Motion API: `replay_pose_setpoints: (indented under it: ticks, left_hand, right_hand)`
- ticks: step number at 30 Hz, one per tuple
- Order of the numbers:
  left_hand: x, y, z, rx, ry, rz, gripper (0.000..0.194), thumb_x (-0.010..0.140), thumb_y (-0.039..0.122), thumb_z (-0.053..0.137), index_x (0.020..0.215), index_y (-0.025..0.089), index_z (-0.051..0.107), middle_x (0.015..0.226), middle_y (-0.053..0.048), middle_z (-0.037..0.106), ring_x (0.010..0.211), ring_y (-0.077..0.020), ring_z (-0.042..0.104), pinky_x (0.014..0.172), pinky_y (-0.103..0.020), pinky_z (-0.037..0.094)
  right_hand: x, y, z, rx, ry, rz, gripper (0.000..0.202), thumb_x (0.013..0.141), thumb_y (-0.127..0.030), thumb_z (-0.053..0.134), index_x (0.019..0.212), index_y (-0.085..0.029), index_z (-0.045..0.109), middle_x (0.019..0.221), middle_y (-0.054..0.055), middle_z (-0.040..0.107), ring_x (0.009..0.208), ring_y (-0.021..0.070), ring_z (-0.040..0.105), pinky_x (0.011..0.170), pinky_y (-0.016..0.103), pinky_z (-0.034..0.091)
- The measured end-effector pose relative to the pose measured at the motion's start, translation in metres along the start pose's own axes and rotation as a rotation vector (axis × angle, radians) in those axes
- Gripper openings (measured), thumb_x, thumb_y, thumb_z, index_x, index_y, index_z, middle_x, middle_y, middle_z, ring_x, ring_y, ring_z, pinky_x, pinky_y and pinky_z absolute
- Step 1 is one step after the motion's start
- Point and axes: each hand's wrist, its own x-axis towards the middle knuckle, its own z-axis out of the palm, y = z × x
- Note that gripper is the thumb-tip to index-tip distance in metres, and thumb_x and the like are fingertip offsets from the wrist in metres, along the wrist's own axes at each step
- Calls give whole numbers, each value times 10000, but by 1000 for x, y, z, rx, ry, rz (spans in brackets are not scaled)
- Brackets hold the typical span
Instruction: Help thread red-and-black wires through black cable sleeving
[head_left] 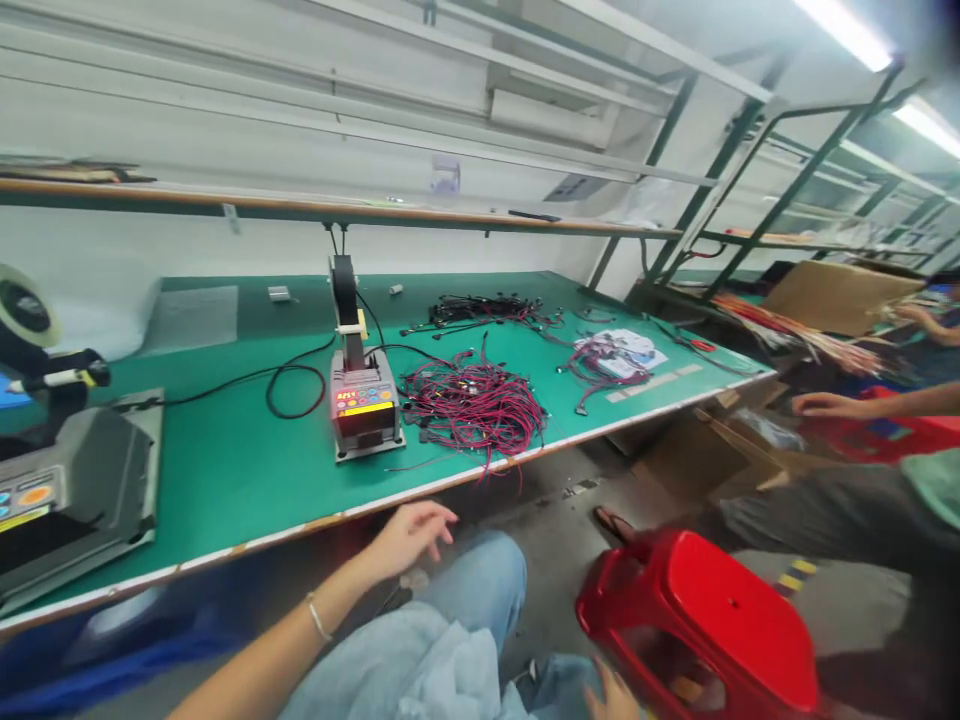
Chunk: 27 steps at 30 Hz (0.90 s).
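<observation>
Red-and-black wire leads (499, 415) — heaped, best drawn out singly; left hand (411, 540) loosely open, fingers bent, empty; right hand (616, 697) cropped — hold cannot be told

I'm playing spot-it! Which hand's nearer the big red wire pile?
Left. The left hand is in front of the wire pile, off the table; the right hand is farther back, near the stool.

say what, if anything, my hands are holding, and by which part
Your left hand holds nothing; your right hand is partly out of frame, so unclear.
</observation>
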Motion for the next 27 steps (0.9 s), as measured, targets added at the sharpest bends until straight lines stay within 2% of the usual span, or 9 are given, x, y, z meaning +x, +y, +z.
replay_pose_setpoints:
  ticks: [3,7,10,12,15,18,22,25,27]
  left_hand:
    - [-2,16,-39,-160,335,88,356,669,461,590,834,148,628,624,3,594,478,-77,504,525,-209,393]
    - [-13,14,-72,-410,641,81,445,560,487,655,838,145,596,558,48,531,427,-56,439,466,-199,356]
    - [-22,7,-79,-530,718,51,472,493,472,698,802,130,594,506,54,519,395,-48,416,438,-192,339]
    - [-26,4,-82,-561,739,43,470,477,468,706,778,125,596,490,52,521,391,-48,414,430,-189,334]
    - [-24,1,-85,-561,761,37,443,514,463,688,793,129,602,496,51,523,395,-51,413,422,-190,328]
    - [-14,2,-89,-537,775,40,406,540,432,680,801,127,616,522,41,535,422,-56,427,428,-190,329]
    - [7,6,-93,-540,838,63,395,548,358,685,872,143,613,696,5,599,535,-60,481,507,-185,388]
    - [18,10,-95,-603,886,62,344,631,339,625,927,171,580,800,-3,586,594,-57,495,525,-175,391]
    - [19,15,-94,-662,881,49,282,701,331,560,931,170,566,848,-19,574,626,-59,507,537,-174,396]
  right_hand:
    - [-6,-125,19,-56,-156,-467,379,630,-292,567,1004,-231,567,1186,88,556,1142,271,458,1005,473,303]
    - [-38,-304,71,-363,-326,-1119,525,684,-72,365,1189,-198,433,1362,44,392,1310,213,224,1035,441,226]
    - [-57,-371,114,-510,-170,-1225,423,702,-85,374,1101,-175,484,1374,49,373,1320,294,148,1003,537,132]
    - [-59,-383,136,-516,-29,-1173,387,724,-81,361,1080,-164,490,1327,61,435,1312,302,140,977,539,113]
    - [-51,-379,155,-517,-6,-1060,442,743,-41,310,1159,-139,425,1153,101,575,1245,282,258,920,512,158]
    - [-40,-380,157,-552,-26,-1027,424,710,-33,339,1107,-142,441,991,103,632,1096,282,376,866,491,199]
    - [-33,-400,146,-679,-63,-1145,280,648,-63,410,906,-125,500,799,114,624,984,286,400,854,464,226]
    - [-33,-398,138,-702,-142,-1180,389,605,-78,432,990,-91,488,854,139,616,976,289,396,876,479,227]
    - [-34,-382,134,-589,-261,-1096,551,582,-78,432,1131,-125,425,1058,124,582,997,282,385,873,476,252]
